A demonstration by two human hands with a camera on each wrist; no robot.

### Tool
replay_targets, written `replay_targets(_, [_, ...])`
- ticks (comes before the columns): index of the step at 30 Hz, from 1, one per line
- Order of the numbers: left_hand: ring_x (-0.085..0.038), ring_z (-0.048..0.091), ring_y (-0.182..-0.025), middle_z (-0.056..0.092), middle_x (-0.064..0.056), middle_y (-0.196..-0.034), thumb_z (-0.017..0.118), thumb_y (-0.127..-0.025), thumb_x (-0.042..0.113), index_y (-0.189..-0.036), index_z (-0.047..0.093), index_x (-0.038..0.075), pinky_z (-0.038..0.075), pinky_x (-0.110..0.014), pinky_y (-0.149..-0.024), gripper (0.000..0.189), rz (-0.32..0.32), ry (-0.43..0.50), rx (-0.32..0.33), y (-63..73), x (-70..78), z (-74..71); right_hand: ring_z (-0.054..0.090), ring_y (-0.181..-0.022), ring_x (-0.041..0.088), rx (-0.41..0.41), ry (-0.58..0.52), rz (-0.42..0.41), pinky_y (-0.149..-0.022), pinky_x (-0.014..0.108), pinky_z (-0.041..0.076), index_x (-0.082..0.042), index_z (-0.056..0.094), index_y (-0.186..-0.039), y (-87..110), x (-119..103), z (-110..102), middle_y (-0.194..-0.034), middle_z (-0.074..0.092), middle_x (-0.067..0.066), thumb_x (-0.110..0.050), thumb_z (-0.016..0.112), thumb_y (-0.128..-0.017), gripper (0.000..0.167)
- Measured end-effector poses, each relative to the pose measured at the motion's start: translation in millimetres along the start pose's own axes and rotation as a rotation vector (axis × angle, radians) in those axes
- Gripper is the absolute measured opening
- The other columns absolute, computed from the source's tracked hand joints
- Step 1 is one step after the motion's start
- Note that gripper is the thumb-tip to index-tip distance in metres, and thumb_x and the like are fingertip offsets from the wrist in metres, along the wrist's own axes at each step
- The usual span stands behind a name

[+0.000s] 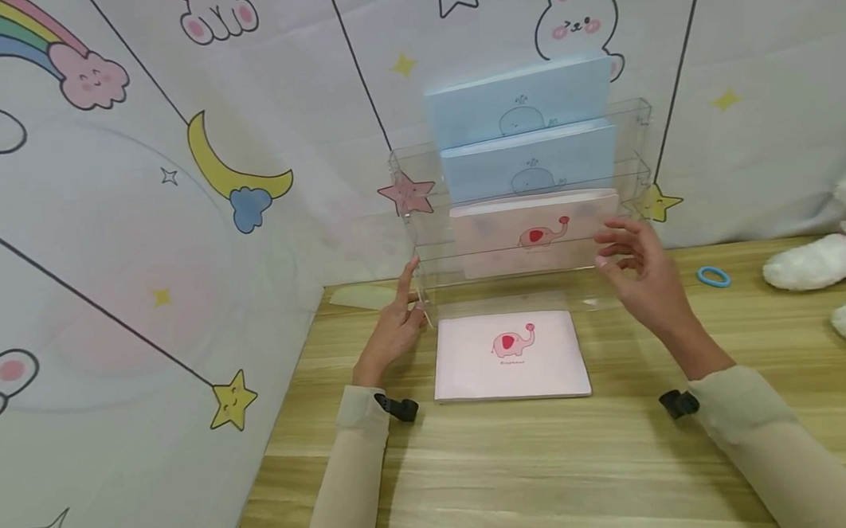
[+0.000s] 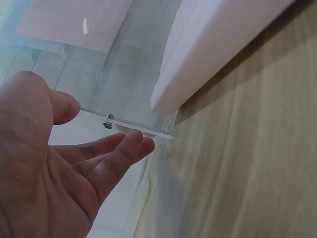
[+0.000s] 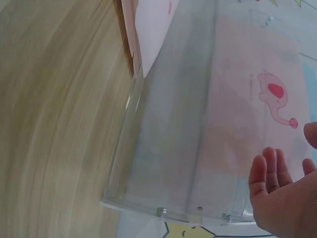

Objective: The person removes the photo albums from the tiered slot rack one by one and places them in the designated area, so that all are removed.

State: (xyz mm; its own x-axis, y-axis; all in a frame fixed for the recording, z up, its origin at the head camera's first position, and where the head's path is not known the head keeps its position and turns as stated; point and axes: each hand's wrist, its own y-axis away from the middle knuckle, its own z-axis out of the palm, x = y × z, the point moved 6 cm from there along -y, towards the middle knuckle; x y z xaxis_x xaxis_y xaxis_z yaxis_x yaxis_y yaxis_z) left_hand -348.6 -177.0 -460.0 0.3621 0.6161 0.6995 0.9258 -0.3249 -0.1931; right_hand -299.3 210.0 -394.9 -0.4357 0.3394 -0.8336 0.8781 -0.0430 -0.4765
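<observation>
Clear rack (image 1: 496, 290) has the left hand (image 1: 392, 331), fingers extended, at its left edge, the right hand (image 1: 645, 283), spread, near its right.

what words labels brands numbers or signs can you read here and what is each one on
"Elephant" (small, slightly soft): on the flat pink booklet.
Upright pink booklet: a tiny printed line, too small and blurred to read.
Rear blue booklet and front blue booklet: no lettering can be made out.
No brands or numbers can be read.
</observation>
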Motion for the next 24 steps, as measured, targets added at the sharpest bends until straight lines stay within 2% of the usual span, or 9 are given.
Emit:
replay_targets(4, [-0.031, 0.075, -0.097, 0.074, -0.023, -0.121, 0.043, -0.114, 0.018, -0.170, 0.001, 0.052, 0.057, -0.050, -0.090, 0.077, -0.007, 0.004, 0.002, -0.7, -0.6, 0.5, 0.061, -0.112, -0.003, 0.040, 0.019, -0.038, -0.089, 0.008, 0.046, -0.010, 0.048, -0.157, -3.6, -1, -5, -0.139, 0.066, 0.019, -0.005, 0.067, -0.104, 0.056])
replay_targets(8, [-0.032, 0.075, -0.095, 0.074, -0.022, -0.116, 0.044, -0.114, 0.017, -0.170, 0.002, 0.051, 0.057, -0.049, -0.089, 0.078, -0.010, 0.001, 0.003, -1.0, -0.6, 0.3, 0.060, -0.113, -0.003, 0.081, 0.051, -0.069, -0.091, 0.010, 0.045, -0.010, 0.050, -0.156, -8.1, -4, -10, -0.140, 0.065, 0.022, -0.001, 0.068, -0.101, 0.059])
replay_targets(13, [-0.034, 0.074, -0.092, 0.074, -0.022, -0.116, 0.044, -0.114, 0.017, -0.170, 0.002, 0.051, 0.057, -0.050, -0.088, 0.078, -0.009, 0.001, -0.002, -1.9, -0.9, 0.7, 0.056, -0.112, -0.006, 0.136, 0.105, -0.063, -0.092, 0.012, 0.043, -0.011, 0.054, -0.153, -15.0, -5, -14, -0.141, 0.066, 0.016, -0.004, 0.069, -0.100, 0.055])
replay_targets(19, [-0.034, 0.074, -0.091, 0.073, -0.022, -0.118, 0.044, -0.114, 0.017, -0.170, 0.002, 0.051, 0.057, -0.049, -0.087, 0.078, -0.006, -0.003, -0.002, -2.1, -0.7, 0.8, 0.055, -0.114, 0.000, 0.186, 0.125, -0.082, -0.092, 0.014, 0.041, -0.012, 0.056, -0.152, -22.6, -5, -16, -0.141, 0.064, 0.014, -0.001, 0.072, -0.097, 0.058])
replay_targets(24, [-0.035, 0.073, -0.089, 0.073, -0.024, -0.114, 0.043, -0.114, 0.018, -0.170, 0.001, 0.049, 0.055, -0.044, -0.083, 0.077, -0.007, -0.004, -0.011, -2.1, 0.2, 0.7, 0.055, -0.116, 0.007, 0.168, 0.140, -0.078, -0.093, 0.015, 0.039, -0.016, 0.055, -0.154, -28.4, -8, -16, -0.141, 0.063, 0.015, -0.003, 0.070, -0.098, 0.059])
